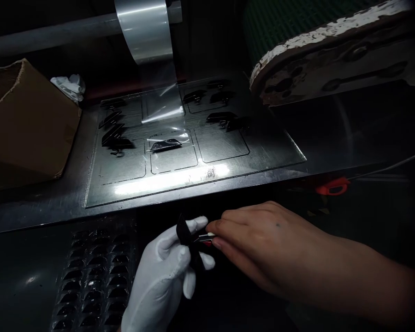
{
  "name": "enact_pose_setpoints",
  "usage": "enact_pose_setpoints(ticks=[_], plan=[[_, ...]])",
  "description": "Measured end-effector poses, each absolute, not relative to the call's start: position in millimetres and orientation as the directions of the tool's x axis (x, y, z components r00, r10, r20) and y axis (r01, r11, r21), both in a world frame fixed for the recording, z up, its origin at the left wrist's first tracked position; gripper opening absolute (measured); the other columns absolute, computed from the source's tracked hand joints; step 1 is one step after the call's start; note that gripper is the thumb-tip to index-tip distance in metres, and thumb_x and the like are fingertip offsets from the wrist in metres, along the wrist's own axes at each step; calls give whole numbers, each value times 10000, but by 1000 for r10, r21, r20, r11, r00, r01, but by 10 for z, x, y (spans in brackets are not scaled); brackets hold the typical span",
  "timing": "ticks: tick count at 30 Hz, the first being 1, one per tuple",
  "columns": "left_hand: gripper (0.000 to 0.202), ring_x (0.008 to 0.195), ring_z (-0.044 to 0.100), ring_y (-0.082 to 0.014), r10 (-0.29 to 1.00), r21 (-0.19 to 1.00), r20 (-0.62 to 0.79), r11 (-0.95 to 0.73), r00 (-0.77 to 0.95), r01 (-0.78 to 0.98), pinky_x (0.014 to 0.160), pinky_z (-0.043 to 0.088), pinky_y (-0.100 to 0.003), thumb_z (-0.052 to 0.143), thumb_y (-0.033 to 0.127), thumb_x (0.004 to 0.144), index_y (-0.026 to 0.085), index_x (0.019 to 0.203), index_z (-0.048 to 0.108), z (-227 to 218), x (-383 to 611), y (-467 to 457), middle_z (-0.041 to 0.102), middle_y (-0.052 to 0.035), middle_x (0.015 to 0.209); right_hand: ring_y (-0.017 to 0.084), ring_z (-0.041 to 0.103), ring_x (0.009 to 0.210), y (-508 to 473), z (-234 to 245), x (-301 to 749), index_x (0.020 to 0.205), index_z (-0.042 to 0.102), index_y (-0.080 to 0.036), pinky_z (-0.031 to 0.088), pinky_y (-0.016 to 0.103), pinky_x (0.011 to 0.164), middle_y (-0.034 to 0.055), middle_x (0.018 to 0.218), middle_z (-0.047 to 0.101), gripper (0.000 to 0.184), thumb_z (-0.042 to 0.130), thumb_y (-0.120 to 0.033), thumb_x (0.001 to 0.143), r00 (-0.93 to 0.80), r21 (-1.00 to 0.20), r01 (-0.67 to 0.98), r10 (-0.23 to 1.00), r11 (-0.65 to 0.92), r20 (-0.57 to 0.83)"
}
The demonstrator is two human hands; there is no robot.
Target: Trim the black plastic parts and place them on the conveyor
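Dim steel bench [38, 207], left hand [166, 276] pinching small black part [184, 233] — glossy, curved, right hand [263, 244] gripping tweezers [204, 238]

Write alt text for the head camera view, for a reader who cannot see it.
A white-gloved left hand holds a small black part while the bare right hand pinches at it. Behind them a metal plate carries more black parts under a clear film roll.
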State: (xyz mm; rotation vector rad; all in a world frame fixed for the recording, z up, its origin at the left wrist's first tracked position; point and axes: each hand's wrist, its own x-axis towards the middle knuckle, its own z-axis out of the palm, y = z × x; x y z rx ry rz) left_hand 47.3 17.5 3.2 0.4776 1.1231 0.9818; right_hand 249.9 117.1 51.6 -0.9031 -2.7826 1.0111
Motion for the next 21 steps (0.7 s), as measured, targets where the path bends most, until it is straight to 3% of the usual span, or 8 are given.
enact_pose_setpoints(ticks=[3, 7, 13, 21], plan=[[382, 426, 442, -37, 864, 754, -488, 489, 123, -440, 430, 248, -188, 597, 440, 995, 201, 1273, 705, 12, 440, 141, 762, -109, 789, 146, 603, 738, 1205, 533, 2509, 1073, 697, -242, 443, 314, 669, -22, 909, 686, 218, 481, -271, 1067, -807, -625, 487, 587, 610, -56], [392, 413, 430, -30, 864, 732, -481, 489, 148, -474, 421, 242, -184, 607, 462, 984, 217, 1273, 708, -2, 430, 132, 753, -87, 752, 166, 632, 868, 1249, 527, 2512, 1271, 693, -242, 487, 321, 733, 15, 1025, 700, 296, 476, -318, 1085, -779, -574, 486, 625, 659, 58], [431, 392, 416, -32, 848, 698, -499, 515, 179, -497, 404, 231, -184, 668, 485, 941, 231, 1286, 720, 10, 460, 141, 776, -109, 751, 194, 623, 934, 1299, 495, 2482, 1301, 700, -239, 507, 338, 752, 46, 1066, 704, 309, 501, -319, 1078, -806, -505, 468, 584, 726, 93], [408, 375, 383, -20, 831, 689, -484, 555, 274, -467, 402, 208, -176, 610, 457, 980, 230, 1303, 713, 1, 382, 116, 778, -116, 727, 226, 627, 957, 1352, 476, 2508, 1296, 710, -245, 524, 374, 799, 70, 1066, 705, 311, 505, -317, 1074, -816, -447, 474, 569, 759, 103]])
